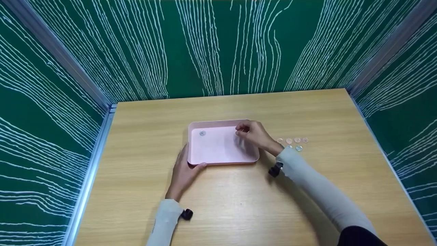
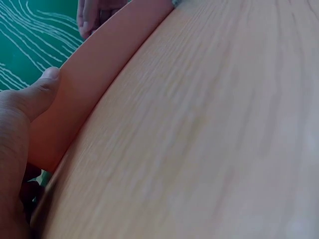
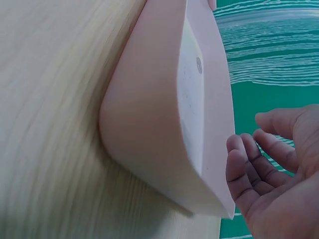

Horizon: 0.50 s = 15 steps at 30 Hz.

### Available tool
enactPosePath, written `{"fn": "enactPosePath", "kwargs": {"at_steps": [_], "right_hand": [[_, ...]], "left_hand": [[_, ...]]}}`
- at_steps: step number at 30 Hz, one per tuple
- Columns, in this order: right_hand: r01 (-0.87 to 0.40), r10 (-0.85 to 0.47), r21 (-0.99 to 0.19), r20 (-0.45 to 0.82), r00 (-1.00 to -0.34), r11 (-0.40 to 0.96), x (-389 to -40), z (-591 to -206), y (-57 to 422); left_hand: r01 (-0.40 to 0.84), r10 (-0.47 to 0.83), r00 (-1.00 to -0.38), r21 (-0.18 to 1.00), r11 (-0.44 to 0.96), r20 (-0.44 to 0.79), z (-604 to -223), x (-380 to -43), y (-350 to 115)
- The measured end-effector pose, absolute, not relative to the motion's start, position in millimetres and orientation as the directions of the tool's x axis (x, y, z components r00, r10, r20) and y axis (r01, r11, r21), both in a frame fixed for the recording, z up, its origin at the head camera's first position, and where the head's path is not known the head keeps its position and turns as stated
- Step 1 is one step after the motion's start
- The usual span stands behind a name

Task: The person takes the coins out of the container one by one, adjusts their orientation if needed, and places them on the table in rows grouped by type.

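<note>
A shallow pink tray point(image 1: 223, 163) lies on the table. My left hand point(image 1: 184, 173) holds its near left corner, the thumb against the front wall and the fingers along the left side. In the left wrist view that thumb point(image 2: 42, 92) presses the outer wall of the tray. Above the right part of the tray is my right hand point(image 1: 254, 134). Its fingers are loosely bent, and the right wrist view shows nothing between thumb and fingers point(image 3: 239, 172). One small clear round disc point(image 1: 202, 133) lies inside the tray, towards the far left corner.
Several small translucent discs point(image 1: 297, 140) lie on the wooden table point(image 1: 327, 177) to the right of the tray, partly behind my right wrist. Some look pinkish, one bluish point(image 1: 299, 148). Green walls with white lines point(image 1: 232, 48) stand around the table's back and sides.
</note>
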State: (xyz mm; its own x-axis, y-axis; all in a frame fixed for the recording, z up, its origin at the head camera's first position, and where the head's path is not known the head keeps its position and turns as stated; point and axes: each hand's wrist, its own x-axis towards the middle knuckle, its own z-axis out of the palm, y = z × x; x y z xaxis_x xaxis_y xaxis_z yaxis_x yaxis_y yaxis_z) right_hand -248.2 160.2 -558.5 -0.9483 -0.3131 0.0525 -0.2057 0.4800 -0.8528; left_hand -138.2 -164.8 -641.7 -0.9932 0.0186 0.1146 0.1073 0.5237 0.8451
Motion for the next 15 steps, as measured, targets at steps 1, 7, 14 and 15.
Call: {"fn": "enactPosePath", "kwargs": {"at_steps": [1, 7, 14, 15], "right_hand": [[-0.213, -0.325, -0.848, 0.051, -0.944, 0.486, -249.6, -559.2, 157.4], [-0.257, -0.396, -0.826, 0.045, -0.917, 0.501, -261.0, -567.6, 139.7], [-0.201, -0.434, -0.804, -0.078, -0.898, 0.560, -272.3, -571.4, 119.3], [-0.192, -0.442, -0.807, -0.095, -0.892, 0.559, -273.3, -570.9, 116.9]], "left_hand": [[0.105, 0.018, -0.993, 0.844, 0.525, 0.113, -641.9, -138.2, -164.8], [0.101, 0.014, -0.994, 0.847, 0.521, 0.110, -640.6, -136.8, -164.5], [0.096, 0.011, -0.994, 0.848, 0.520, 0.106, -639.9, -137.1, -163.2], [0.099, 0.012, -0.994, 0.847, 0.522, 0.108, -640.2, -136.9, -162.7]]}}
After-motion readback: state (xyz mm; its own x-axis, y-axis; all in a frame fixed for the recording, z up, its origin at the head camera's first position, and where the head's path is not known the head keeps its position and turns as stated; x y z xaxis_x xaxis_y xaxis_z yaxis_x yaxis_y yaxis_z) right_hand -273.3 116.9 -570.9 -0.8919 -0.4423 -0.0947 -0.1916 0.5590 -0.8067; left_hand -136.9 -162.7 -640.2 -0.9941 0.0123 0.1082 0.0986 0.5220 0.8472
